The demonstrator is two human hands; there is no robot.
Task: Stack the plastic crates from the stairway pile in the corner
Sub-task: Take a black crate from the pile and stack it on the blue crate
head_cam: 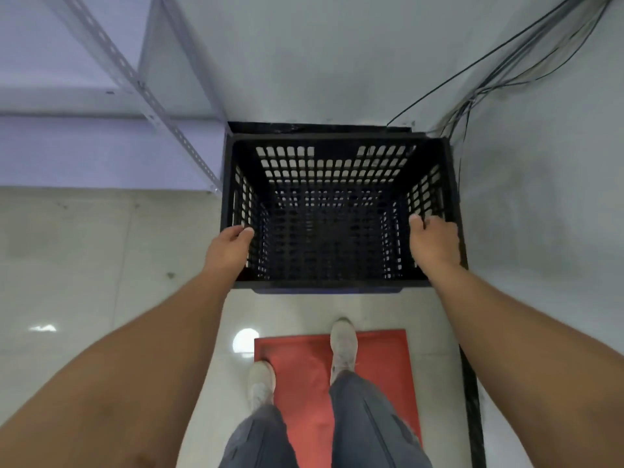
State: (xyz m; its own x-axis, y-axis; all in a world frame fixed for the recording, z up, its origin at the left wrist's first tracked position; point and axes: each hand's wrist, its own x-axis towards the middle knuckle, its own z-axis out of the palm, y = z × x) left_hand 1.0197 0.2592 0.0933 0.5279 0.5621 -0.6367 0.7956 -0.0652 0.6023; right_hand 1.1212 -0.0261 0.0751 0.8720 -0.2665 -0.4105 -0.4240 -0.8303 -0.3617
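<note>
Both hands, left hand point(229, 246) and right hand point(434, 239), grip the black crate's point(332, 148) side rims (fingers curled over), in the corner.

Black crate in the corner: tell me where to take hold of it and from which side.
Take the black crate by the top rim of its two short side walls, one hand per side, coming down from above. The rim is open all round, the wall and shelving block the far side, and the left hand and right hand already have that grip near the front corners.
</note>
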